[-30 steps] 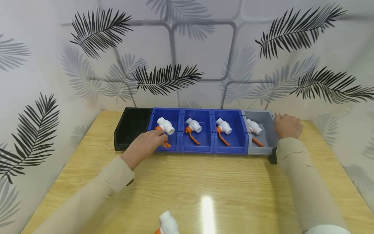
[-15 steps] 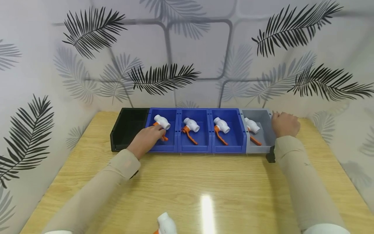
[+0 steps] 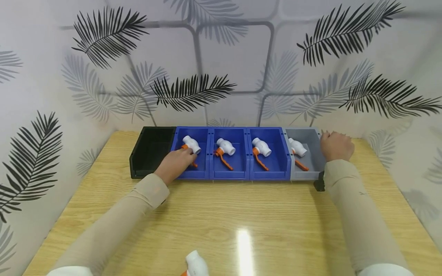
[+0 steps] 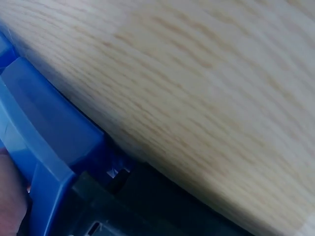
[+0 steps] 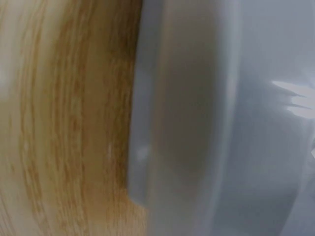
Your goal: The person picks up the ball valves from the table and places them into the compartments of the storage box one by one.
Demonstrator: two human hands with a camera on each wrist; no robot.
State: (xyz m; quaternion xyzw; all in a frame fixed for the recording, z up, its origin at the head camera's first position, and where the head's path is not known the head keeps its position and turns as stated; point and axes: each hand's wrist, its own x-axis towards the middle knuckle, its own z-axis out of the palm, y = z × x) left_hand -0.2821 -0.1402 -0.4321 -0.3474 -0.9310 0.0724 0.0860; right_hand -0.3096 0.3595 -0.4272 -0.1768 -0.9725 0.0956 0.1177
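Observation:
My left hand reaches over the front of the left blue bin. Its fingers are at the orange lever of a white ball valve, covering part of that lever. In the left wrist view a bit of the hand shows beside the blue bin wall. At the far right end of the row, my right hand grips the right wall of the grey bin, fingers curled over its rim. Another ball valve with an orange lever lies inside that grey bin.
Two more blue bins hold a ball valve and another ball valve. A black bin ends the row on the left. Near the front edge of view, a ball valve lies on the wooden table. A patterned wall stands behind.
My left hand has shifted slightly right and farther over the valve in the left blue bin, hiding more of its lever. The view has shifted slightly. My right hand stays on the grey bin.

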